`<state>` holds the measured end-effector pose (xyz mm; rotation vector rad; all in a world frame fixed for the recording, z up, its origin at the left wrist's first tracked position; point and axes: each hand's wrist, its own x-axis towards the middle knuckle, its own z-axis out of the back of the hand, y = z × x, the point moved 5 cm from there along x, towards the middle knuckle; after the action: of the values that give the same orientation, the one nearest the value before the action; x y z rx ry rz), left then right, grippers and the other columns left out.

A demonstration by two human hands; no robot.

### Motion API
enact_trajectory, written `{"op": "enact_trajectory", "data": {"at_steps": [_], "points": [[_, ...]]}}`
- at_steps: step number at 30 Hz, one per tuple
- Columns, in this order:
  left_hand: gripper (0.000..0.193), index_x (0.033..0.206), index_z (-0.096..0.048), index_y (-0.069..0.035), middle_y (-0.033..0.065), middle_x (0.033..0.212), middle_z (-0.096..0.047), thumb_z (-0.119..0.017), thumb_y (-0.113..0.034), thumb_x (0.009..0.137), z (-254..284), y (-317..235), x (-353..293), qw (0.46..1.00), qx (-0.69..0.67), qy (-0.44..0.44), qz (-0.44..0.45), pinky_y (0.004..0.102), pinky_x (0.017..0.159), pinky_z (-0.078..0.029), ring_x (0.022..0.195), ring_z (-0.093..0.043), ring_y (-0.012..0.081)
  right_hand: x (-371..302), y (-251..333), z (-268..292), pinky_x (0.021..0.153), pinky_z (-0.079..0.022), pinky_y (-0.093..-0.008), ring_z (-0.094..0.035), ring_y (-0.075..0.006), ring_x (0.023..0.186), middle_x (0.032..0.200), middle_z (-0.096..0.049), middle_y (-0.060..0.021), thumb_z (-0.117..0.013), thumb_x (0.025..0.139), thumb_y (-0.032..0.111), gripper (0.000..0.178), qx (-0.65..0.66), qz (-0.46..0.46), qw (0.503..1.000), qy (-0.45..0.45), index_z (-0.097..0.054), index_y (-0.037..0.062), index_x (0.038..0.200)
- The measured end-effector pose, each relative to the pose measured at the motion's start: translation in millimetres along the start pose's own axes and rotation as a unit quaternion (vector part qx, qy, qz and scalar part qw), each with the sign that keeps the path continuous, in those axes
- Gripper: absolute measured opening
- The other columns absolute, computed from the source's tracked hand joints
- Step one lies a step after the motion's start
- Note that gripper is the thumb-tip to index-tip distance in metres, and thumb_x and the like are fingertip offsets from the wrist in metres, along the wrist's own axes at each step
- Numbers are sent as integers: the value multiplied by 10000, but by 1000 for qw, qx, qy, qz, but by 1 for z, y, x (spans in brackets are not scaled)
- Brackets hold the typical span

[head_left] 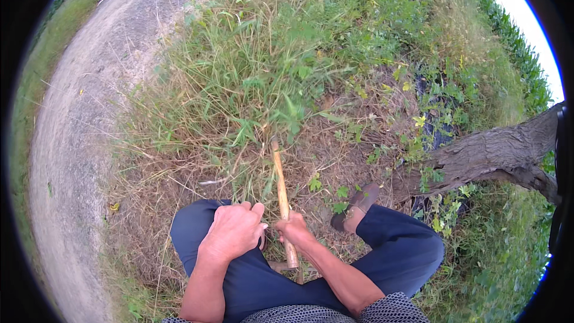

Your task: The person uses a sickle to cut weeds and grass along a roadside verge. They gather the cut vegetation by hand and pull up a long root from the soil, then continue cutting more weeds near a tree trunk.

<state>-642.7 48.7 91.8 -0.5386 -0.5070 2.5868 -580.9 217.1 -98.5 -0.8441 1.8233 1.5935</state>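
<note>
My right hand is wrapped round a pale wooden tool handle, close to its lower end. From my grip the handle runs forward into the grass, where its far end meets the weeds and whatever head it has is hidden. Just left of the handle, my left hand is above my bent left knee, back turned up and fingers curled in. Anything inside those fingers is out of sight. Tall green grass and weeds stand in front of both hands, mixed with dry stalks.
A thick tree trunk leans in from the right, beyond my shoe. Dark plastic sheeting shows among leaves by its base. A gravel track curves along the left. Tall crop plants line the far right.
</note>
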Motion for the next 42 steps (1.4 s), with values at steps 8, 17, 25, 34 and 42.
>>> {"op": "enact_trajectory", "data": {"at_steps": [8, 17, 25, 34, 42], "points": [[285, 1031, -654, -51, 159, 934, -706, -777, -292, 942, -2, -6, 4, 1000, 19, 14, -17, 511, 785, -569, 901, -732, 384, 35, 43, 23, 471, -481, -318, -561, -152, 544, 712, -588, -49, -644, 927, -18, 105, 235, 51, 961, -133, -549, 19, 899], [314, 1040, -652, 19, 161, 1004, -608, -760, -83, 763, -6, -17, 77, 965, 84, 13, -250, 454, 845, -561, 995, -638, 366, 30, 51, -16, 733, -590, -507, -770, -369, 862, 927, -727, -313, -739, 914, 128, 369, -270, 168, 948, 13, -574, -119, 1132], [479, 1194, -678, 80, 300, 1221, -681, -751, -245, 849, -90, 91, 264, 948, 211, 86, -224, 525, 1139, -493, 1329, -605, 430, 8, 54, 11, 773, -586, -495, -731, -374, 910, 949, -679, -308, -699, 945, 110, 380, -355, 70, 932, 14, -535, -128, 1191], [676, 1245, -675, 63, 243, 1294, -667, -586, -578, 1049, -82, 143, 293, 953, 253, 85, -141, 559, 1204, -412, 1264, -621, 410, 2, 45, 15, 592, -561, -399, -671, -221, 684, 840, -663, -146, -652, 932, 74, 316, -132, -20, 990, 53, -564, -103, 1179], [968, 1452, -590, 84, 209, 1318, -688, -778, -665, 869, -87, 192, 274, 903, 385, 170, -82, 538, 1234, -363, 1332, -568, 354, 14, 36, 20, 538, -502, -330, -616, -151, 637, 801, -620, -70, -630, 918, 52, 305, -55, -39, 995, 75, -568, -76, 1188]]}}
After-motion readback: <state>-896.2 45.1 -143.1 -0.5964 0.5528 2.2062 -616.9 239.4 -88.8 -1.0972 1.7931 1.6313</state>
